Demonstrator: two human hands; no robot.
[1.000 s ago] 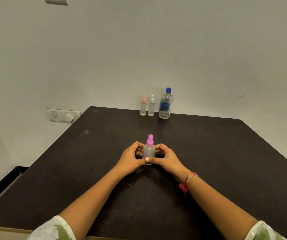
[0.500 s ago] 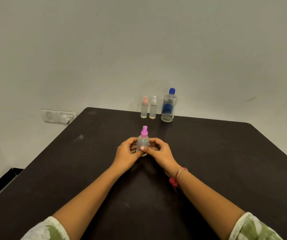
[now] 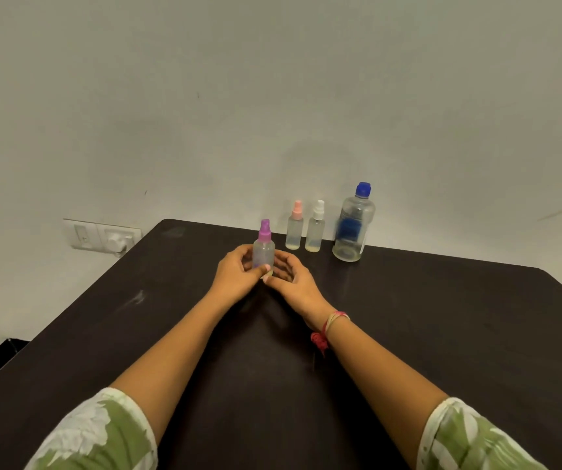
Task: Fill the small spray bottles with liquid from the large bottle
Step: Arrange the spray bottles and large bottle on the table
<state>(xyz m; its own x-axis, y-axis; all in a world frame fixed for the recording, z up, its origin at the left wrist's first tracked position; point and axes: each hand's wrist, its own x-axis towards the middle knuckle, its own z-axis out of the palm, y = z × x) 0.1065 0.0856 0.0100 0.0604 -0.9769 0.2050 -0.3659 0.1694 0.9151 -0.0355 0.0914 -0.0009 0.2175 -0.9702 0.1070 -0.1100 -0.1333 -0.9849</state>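
A small clear spray bottle with a purple top stands upright on the dark table. My left hand grips it from the left, thumb across its lower front. My right hand curls around it from the right, thumb tip at its base. Behind it by the wall stand a spray bottle with a pink top, one with a white top, and the large clear bottle with a blue cap and blue label. A little liquid shows at the bottom of those three.
A white wall rises directly behind the table's far edge. A switch and socket plate sits on the wall at the left, just off the table's corner. A red thread band circles my right wrist.
Both hands have pushed the purple-topped bottle away from me, toward the row of bottles at the far edge. The grip looks the same.
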